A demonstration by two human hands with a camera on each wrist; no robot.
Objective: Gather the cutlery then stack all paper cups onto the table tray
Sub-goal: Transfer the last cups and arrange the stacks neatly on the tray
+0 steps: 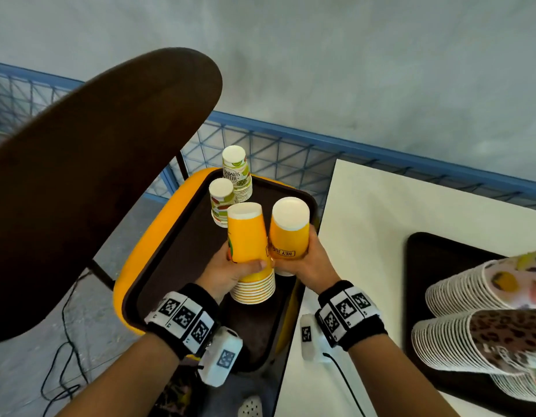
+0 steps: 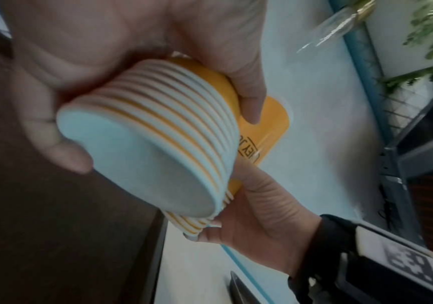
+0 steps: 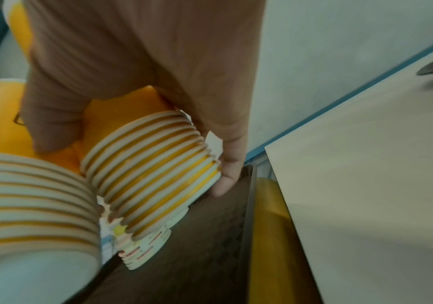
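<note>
Now both hands (image 1: 229,270) (image 1: 303,260) grip orange cup stacks (image 1: 250,251) above tray (image 1: 170,251).

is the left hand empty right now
No, the left hand grips an upside-down stack of orange cups above the brown tray.

We see paper in both yellow cup stacks (image 1: 251,260) (image 1: 288,233): matt walls, rolled white rims ribbed one over another. The two printed stacks behind (image 1: 237,173) (image 1: 222,206) look like the same matt paper. Our dark tray (image 1: 176,260) reads as plastic with a fine textured, low-sheen face, and the yellow seat (image 1: 146,245) under it as smooth, glossy plastic. The chair back (image 1: 89,176) looks like dark matt wood. The white table (image 1: 366,224) is smooth and matt. Our wristbands (image 1: 182,320) look like black cloth.
</note>
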